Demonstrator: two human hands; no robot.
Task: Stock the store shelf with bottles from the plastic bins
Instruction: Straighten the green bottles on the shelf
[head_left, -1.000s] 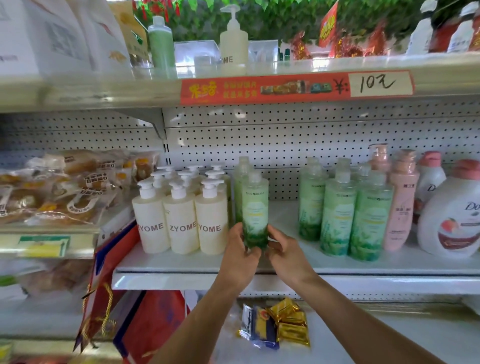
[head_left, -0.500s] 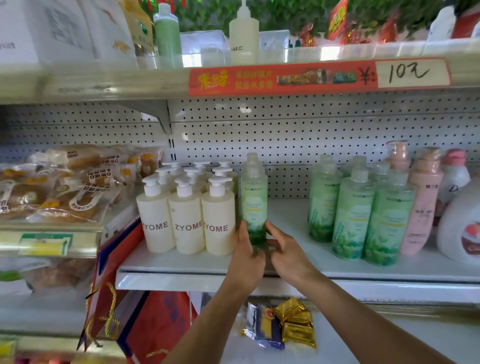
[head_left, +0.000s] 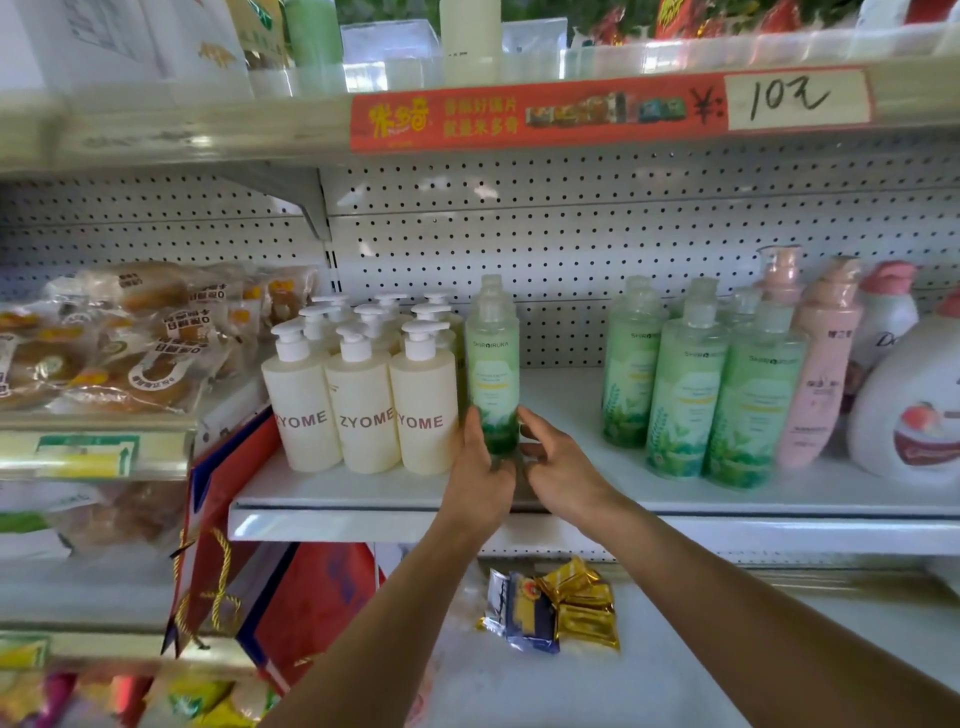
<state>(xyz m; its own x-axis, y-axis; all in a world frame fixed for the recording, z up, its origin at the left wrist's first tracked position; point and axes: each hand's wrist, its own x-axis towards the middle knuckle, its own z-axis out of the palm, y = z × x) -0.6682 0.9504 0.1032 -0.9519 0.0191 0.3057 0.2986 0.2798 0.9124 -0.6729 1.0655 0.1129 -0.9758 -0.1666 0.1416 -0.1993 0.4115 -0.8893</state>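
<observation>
Both bare forearms reach up and forward from the bottom edge, converging toward the middle. The left hand (head_left: 480, 470) is raised with its back to the camera, fingers pointing up and wrapped against the left side of a green bottle (head_left: 492, 364) near its base. The right hand (head_left: 563, 467) sits just beside it, thumb extended toward the bottle's lower right side, its other fingers loosely curled below. The 2 hands nearly touch.

green bottle (head_left: 492, 364) | cream pump bottles (head_left: 363, 410) | pink bottle (head_left: 821, 374) | red price strip (head_left: 524, 117)
</observation>
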